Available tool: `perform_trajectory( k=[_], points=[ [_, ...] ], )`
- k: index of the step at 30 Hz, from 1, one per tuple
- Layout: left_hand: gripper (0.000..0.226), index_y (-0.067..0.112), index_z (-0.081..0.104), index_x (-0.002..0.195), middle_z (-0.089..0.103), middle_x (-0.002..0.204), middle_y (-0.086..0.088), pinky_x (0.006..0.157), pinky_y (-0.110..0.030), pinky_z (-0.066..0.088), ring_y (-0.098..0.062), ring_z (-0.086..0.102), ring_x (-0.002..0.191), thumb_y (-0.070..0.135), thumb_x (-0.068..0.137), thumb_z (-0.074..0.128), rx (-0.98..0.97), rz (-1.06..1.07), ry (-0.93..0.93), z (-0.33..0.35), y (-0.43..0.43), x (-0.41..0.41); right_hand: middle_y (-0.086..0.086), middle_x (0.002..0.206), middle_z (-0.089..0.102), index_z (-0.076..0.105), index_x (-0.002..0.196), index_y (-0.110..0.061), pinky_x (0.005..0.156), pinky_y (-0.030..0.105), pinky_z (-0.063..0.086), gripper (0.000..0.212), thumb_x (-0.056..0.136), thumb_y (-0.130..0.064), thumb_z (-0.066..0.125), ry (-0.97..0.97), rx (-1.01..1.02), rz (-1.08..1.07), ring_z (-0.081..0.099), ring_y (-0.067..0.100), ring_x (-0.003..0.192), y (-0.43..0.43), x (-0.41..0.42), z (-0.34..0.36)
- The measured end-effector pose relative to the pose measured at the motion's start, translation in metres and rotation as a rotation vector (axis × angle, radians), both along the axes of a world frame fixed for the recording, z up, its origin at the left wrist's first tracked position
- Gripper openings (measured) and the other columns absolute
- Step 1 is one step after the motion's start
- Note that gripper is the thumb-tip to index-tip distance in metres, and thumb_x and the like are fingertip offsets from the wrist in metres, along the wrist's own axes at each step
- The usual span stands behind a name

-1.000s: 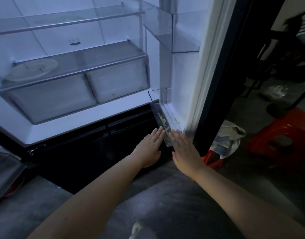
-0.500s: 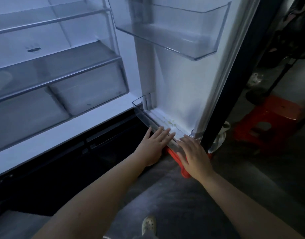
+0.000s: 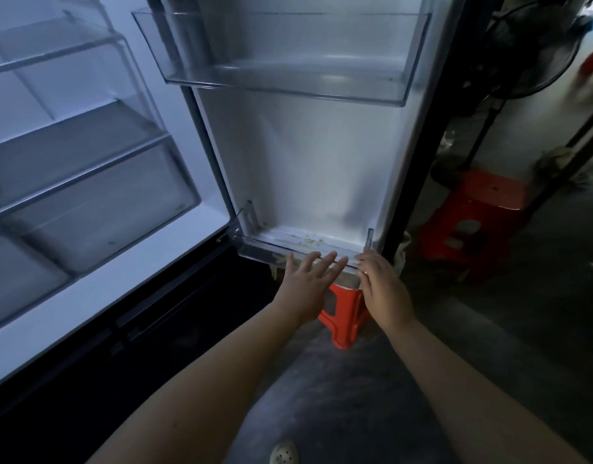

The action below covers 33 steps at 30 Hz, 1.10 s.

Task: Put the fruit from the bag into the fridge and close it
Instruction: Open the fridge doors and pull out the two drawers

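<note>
While fridge door (image 3: 308, 155) stands open | hands flat, fingers spread, empty | touching lowest door shelf (image 3: 271, 251)

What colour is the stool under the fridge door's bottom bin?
Red-orange plastic stool, seen clearly in the head view just below both hands.

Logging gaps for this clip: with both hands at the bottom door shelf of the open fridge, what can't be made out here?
- Fruit and bag: none visible in the head view.
- Specks in the bottom door shelf: too small and dim to identify.
- Fingertips of the left hand and right hand: their grip on the shelf rim is unclear.
- Drawers: frosted fronts hide any contents.
- Red stool: partly hidden behind the hands.
</note>
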State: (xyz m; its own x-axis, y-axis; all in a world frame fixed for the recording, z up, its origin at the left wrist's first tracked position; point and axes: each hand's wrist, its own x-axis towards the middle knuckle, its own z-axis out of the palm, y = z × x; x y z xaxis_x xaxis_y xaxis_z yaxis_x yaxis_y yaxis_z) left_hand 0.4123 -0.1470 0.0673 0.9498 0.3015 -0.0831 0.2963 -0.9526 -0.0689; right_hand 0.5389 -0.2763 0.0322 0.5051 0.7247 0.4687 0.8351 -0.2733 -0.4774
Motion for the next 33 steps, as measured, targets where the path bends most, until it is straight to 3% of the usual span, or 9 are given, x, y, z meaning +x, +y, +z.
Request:
perform_trajectory(
  k=[9,12,18,21,24,27,30,33],
  points=[
    [0.099,0.03,-0.019,0.145,-0.001,0.158,0.003,0.107,-0.066,0.003,-0.028,0.005,0.142,0.029,0.085,0.06,0.008,0.044,0.005,-0.007,-0.002,0.044,0.01,0.134,0.054,0.059,0.115,-0.004,0.099,0.026,0.042,0.026,0.094,-0.015,0.046,0.041,-0.05,-0.038,0.046,0.017,0.128,0.008,0.043,0.0],
    [0.095,0.033,-0.019,0.144,-0.001,0.158,0.004,0.107,-0.067,-0.001,-0.028,0.004,0.142,0.023,0.087,0.055,-0.043,0.075,-0.016,-0.01,-0.004,0.057,0.01,0.132,0.055,0.059,0.114,-0.004,0.095,0.026,0.043,0.028,0.094,-0.017,0.043,0.027,-0.067,-0.048,0.051,0.02,0.123,0.011,0.054,0.003],
    [0.092,0.034,-0.015,0.146,-0.003,0.158,0.004,0.106,-0.065,-0.008,-0.028,-0.002,0.143,0.012,0.085,0.049,-0.13,0.125,-0.064,-0.002,-0.006,0.082,0.011,0.118,0.061,0.059,0.109,-0.004,0.085,0.027,0.048,0.021,0.088,-0.004,0.059,-0.012,-0.168,-0.052,0.059,0.023,0.11,0.02,0.082,0.013],
    [0.094,0.033,-0.018,0.145,-0.006,0.158,0.003,0.105,-0.065,-0.011,-0.03,-0.005,0.144,0.01,0.084,0.05,-0.134,0.158,-0.066,-0.001,-0.01,0.092,0.009,0.119,0.062,0.06,0.11,-0.007,0.08,0.022,0.045,0.03,0.081,-0.004,0.067,-0.079,-0.23,-0.043,0.061,0.021,0.107,0.021,0.093,0.018],
    [0.097,0.032,-0.022,0.144,-0.008,0.158,0.002,0.104,-0.066,-0.011,-0.031,-0.006,0.144,0.014,0.085,0.052,-0.106,0.158,-0.055,-0.003,-0.011,0.095,0.007,0.118,0.063,0.061,0.109,-0.009,0.085,0.02,0.045,0.038,0.074,-0.004,0.076,-0.175,-0.275,-0.051,0.062,0.018,0.107,0.022,0.098,0.015],
    [0.098,0.033,-0.022,0.144,-0.008,0.158,0.002,0.104,-0.066,-0.011,-0.03,-0.006,0.144,0.014,0.084,0.053,-0.101,0.15,-0.041,-0.004,-0.01,0.093,0.005,0.128,0.056,0.056,0.119,-0.008,0.099,0.022,0.037,0.039,0.082,-0.007,0.069,-0.123,-0.289,-0.059,0.052,0.016,0.12,0.023,0.1,0.01],
    [0.097,0.033,-0.018,0.145,-0.006,0.158,0.003,0.105,-0.066,-0.009,-0.03,-0.004,0.143,0.012,0.083,0.054,-0.13,0.147,-0.022,-0.001,-0.009,0.094,0.008,0.123,0.06,0.059,0.114,-0.008,0.095,0.024,0.043,0.043,0.074,-0.007,0.075,-0.176,-0.323,-0.073,0.058,0.019,0.116,0.022,0.096,0.013],
    [0.089,0.032,-0.013,0.147,-0.008,0.158,0.004,0.106,-0.065,-0.01,-0.027,-0.006,0.144,0.022,0.088,0.053,-0.21,0.123,0.009,0.007,-0.005,0.092,0.008,0.13,0.056,0.057,0.116,-0.008,0.094,0.03,0.045,0.037,0.08,-0.006,0.068,-0.109,-0.366,-0.065,0.052,0.021,0.123,0.022,0.092,0.022]
  ],
)
